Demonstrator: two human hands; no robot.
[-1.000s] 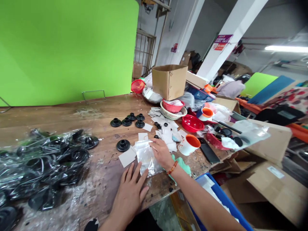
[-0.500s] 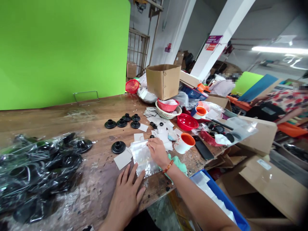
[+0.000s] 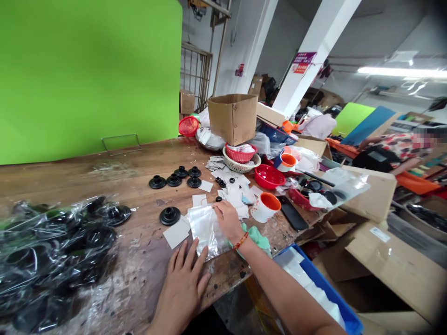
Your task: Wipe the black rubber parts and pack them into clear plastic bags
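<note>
A clear plastic bag (image 3: 204, 226) lies flat on the wooden table. My right hand (image 3: 228, 223), with a beaded bracelet at the wrist, rests over its right side, thumb and fingers pinched together on the plastic. My left hand (image 3: 183, 284) lies palm down and open, its fingertips at the bag's lower left edge. Left of the bag is a grey card (image 3: 176, 232), and beside that a round black stepped part (image 3: 170, 215). Several similar black parts (image 3: 173, 179) stand farther back. A green cloth (image 3: 259, 240) sits by my right wrist.
Plastic-wrapped black parts (image 3: 63, 251) cover the table's left side. To the right stand an orange-lined cup (image 3: 264, 210), a black phone (image 3: 292, 213) and a red bowl (image 3: 268, 177). A cardboard box (image 3: 233, 118) rests behind on baskets. A blue bin (image 3: 328, 291) is below the table edge.
The view has shifted slightly, so the table things appear a little farther left. Both hands keep nearly the same place and pose at the bag.
</note>
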